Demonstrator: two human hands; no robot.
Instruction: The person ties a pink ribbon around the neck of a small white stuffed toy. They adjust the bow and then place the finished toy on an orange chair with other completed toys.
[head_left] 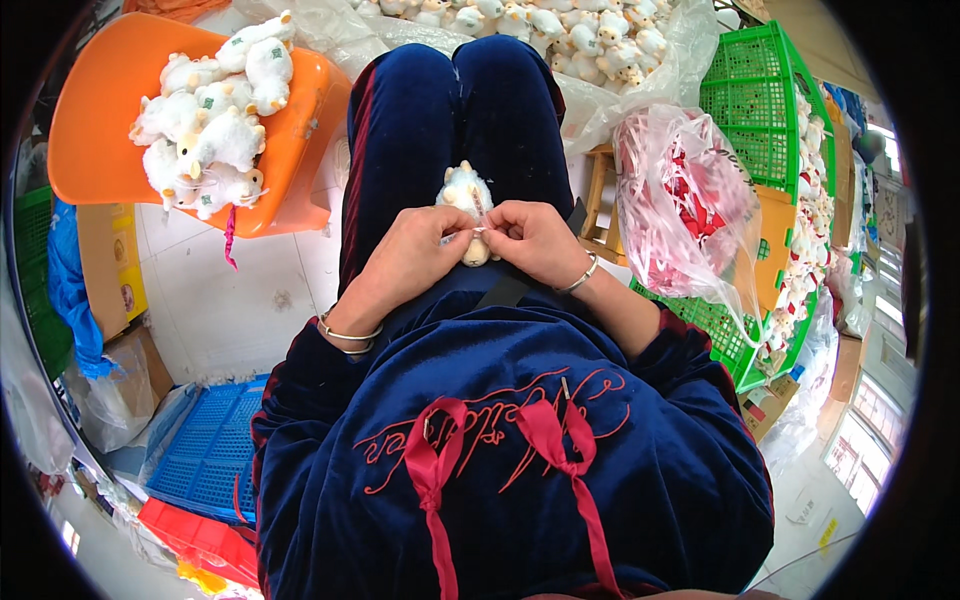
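Both left hand (408, 248) and right hand (540, 243) pinched a pale strip (478, 229) over the plush sheep (463, 190), long axis 12-to-6 o'clock.

Red cursive lettering (495, 437) is stitched across the blue top (660, 480); dark printing (738, 154) on the clear plastic bag (645, 215) is too small to read.

An orange chair (95, 120) stands on the pale floor (250, 272); toward the floor's left edge are a blue crate (215, 440), a red bin (200, 540) and blue plastic sheeting (75, 285).
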